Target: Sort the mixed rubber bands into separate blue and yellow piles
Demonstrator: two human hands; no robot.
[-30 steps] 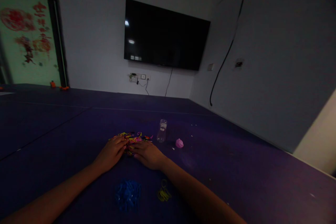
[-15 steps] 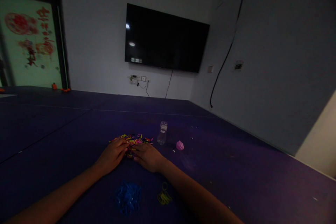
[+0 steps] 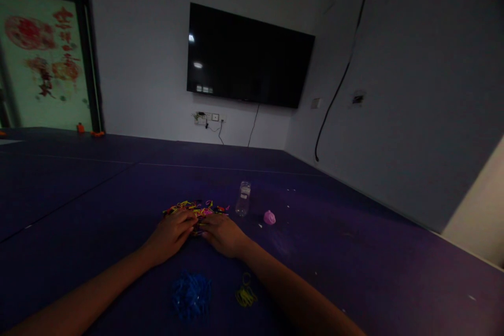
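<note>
Multicoloured small bands (image 3: 203,211) beneath bare left hand (image 3: 170,233) and bare right hand (image 3: 223,233), close together with grip impossible to tell, left of clear bottle (image 3: 243,200), beyond near blue pile (image 3: 191,295).

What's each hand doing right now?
Left hand: on the mixed pile, grip can't be told.
Right hand: on the same pile, fingers partly hidden, grip can't be told.
</note>
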